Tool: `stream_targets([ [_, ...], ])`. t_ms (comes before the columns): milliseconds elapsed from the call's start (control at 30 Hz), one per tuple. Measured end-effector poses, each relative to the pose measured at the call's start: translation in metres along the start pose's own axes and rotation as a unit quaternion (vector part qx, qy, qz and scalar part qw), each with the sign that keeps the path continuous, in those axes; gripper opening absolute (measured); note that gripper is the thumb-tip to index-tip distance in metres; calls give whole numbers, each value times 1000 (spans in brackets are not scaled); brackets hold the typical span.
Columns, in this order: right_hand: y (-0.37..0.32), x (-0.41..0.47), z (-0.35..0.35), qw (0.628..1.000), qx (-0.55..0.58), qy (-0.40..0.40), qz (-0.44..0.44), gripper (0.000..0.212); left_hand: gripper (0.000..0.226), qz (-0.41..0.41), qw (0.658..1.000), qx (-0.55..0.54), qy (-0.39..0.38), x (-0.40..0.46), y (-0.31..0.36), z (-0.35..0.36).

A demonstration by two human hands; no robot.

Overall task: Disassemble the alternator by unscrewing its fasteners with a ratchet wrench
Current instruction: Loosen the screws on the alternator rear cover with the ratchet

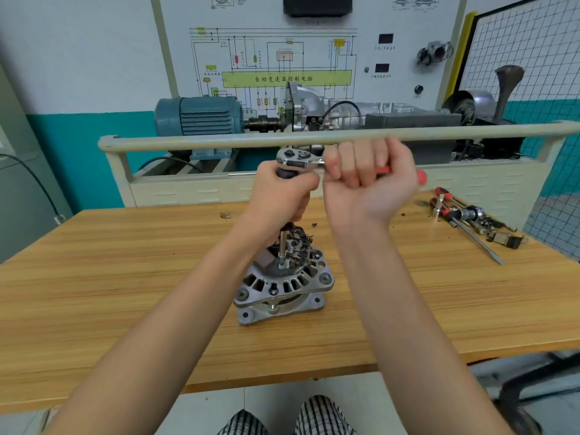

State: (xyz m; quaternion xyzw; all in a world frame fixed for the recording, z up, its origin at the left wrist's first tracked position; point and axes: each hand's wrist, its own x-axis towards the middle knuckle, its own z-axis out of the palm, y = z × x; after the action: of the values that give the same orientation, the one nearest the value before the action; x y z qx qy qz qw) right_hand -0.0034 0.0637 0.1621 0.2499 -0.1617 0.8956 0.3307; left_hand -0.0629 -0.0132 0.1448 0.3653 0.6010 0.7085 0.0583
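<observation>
A grey metal alternator (282, 284) stands on the wooden table (125, 277), its open rear end with dark parts facing up. A thin extension bar (282, 246) rises straight from a fastener on its top. My left hand (282, 196) grips the black upper part of that bar. On top sits the chrome head of the ratchet wrench (298, 158), its red handle pointing right. My right hand (370, 180) is curled round that handle; only the red tip shows past my fingers.
Loose tools (470, 218) lie on the table's right side: red-handled drivers, a long screwdriver, sockets and small parts. Behind the table runs a beige rail (314, 138) in front of a training rig with a blue motor (201, 116). A chair (533, 390) stands at lower right.
</observation>
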Motion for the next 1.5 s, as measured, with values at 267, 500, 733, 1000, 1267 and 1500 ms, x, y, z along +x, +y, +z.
stream_targets([
  [267, 17, -36, 2, 970, -92, -126, -184, 39, 37, 68, 994, 48, 77, -14, -2, 2],
  [500, -3, 44, -4, 950, 132, 68, 274, 45, 30, 41, 976, 72, -202, 0, 7, -15],
  [733, 0, 13, 1, 998, 32, 27, 57, 56, 41, 29, 999, -34, -20, 1, -5, -4],
  [1000, 10, -26, 4, 983, -74, -112, -128, 43, 44, 75, 996, 30, 31, -7, -5, -2],
  [1267, -3, 45, -6, 944, 136, 61, 294, 42, 37, -3, 964, -3, -264, 3, 9, -15],
  [1500, -3, -12, 3, 999, -5, -3, -35, 50, 41, 35, 999, 25, -17, -1, -2, 0],
])
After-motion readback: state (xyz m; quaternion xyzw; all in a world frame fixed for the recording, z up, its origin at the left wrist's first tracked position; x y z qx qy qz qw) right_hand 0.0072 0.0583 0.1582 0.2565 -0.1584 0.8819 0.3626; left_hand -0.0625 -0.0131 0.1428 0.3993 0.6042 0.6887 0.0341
